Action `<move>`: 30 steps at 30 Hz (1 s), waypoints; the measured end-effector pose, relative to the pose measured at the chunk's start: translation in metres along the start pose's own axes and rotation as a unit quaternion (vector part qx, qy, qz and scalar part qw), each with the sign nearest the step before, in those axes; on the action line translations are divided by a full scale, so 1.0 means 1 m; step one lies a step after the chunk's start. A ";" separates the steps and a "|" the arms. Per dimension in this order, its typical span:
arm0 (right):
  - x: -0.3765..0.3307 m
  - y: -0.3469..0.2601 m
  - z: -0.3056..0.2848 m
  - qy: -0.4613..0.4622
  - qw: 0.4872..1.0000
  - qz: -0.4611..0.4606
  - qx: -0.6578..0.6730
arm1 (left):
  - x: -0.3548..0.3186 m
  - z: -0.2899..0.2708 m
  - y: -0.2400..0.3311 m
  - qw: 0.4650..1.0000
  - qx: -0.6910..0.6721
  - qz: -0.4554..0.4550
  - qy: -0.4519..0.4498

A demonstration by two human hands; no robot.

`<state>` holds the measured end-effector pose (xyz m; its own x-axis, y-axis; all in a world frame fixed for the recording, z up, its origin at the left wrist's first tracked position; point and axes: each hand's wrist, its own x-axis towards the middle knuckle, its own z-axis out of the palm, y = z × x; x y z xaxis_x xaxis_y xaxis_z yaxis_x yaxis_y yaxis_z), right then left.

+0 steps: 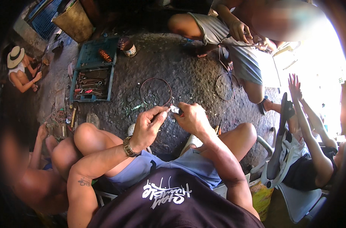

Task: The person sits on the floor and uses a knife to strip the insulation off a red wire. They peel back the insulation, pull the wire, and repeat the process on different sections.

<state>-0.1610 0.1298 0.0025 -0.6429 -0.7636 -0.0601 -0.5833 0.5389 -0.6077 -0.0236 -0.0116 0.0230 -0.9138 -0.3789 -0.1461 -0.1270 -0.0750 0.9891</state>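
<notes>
My left hand [148, 127], with a watch on its wrist, pinches the end of a thin reddish-brown cable [170, 88]. The cable curves in a loop over the ground beyond my hands. Closed around a small hand tool [175, 110] with a silvery head is my right hand [194, 118]; the fingers hide most of the tool, so its exact kind does not show. The tool's head meets the cable end just beside my left fingertips. Both hands are held above the ground between my knees.
An open teal toolbox [92, 85] with wrenches lies ahead left, beside a can [128, 48]. Opposite me, a person's hands [246, 33] work on another cable [226, 85]. Others sit at both sides; a grey plastic chair [298, 199] is on the right.
</notes>
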 end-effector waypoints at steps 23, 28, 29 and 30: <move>-0.006 0.020 -0.003 -0.010 1.000 -0.001 -0.005 | -0.007 0.005 0.003 0.993 0.085 0.076 -0.003; 0.017 0.077 -0.013 -0.005 0.968 0.232 -0.098 | -0.006 -0.002 0.000 0.998 0.062 -0.003 0.020; 0.018 0.082 -0.012 -0.008 0.983 0.178 -0.034 | -0.007 -0.004 -0.001 0.999 0.046 -0.009 0.018; 0.011 0.083 -0.010 -0.051 0.981 0.187 0.005 | -0.006 -0.005 -0.002 0.999 0.023 -0.034 -0.001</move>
<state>-0.2217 0.1695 -0.0404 -0.7575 -0.5454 -0.3586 -0.3118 0.7850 -0.5353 -0.0163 -0.0135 0.0213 -0.9035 -0.3723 -0.2123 -0.2056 -0.0580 0.9769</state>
